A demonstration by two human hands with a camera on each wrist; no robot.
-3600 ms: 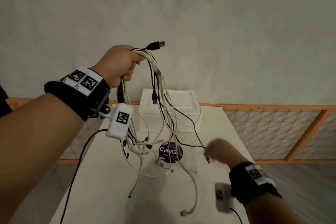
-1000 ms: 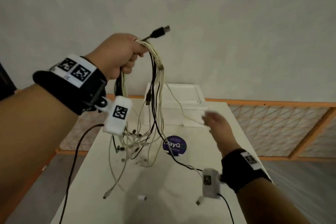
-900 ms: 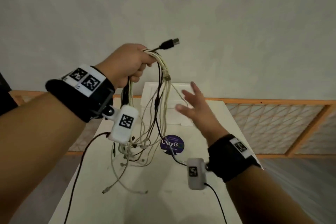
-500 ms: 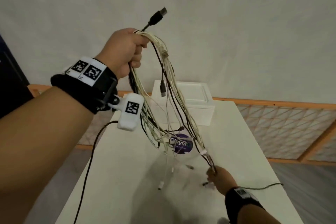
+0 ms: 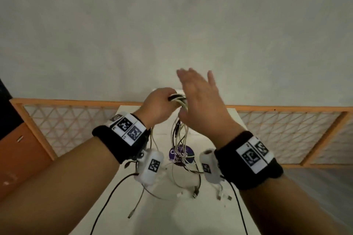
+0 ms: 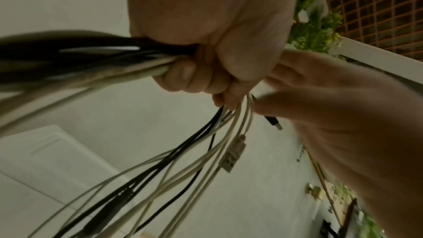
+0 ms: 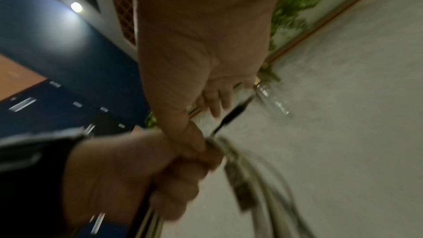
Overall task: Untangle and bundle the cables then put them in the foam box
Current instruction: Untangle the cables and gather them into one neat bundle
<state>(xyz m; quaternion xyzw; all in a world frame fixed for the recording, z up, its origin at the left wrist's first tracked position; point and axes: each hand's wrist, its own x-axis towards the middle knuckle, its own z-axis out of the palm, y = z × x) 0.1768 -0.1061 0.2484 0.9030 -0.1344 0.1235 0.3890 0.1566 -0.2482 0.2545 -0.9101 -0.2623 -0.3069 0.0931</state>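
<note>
I have the cables [image 5: 180, 101] gripped in my left hand [image 5: 158, 105] at frame centre, strands hanging straight down to the desk [image 5: 172, 206]. My right hand [image 5: 200, 105], fingers [image 5: 189, 78] spread and holding nothing, sits just right of them, nearest the drooping lengths.

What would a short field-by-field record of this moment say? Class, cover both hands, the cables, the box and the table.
left hand: the left hand grips the cable bunch in a fist, held up above the table
right hand: the right hand is open, fingers spread, beside the top of the bunch
cables: white and black; loose ends hang down, several plugs lie on the white table
foam box: the white foam box stands beyond the hands, lid on
sticker: a purple round sticker lies under the dangling ends
</note>
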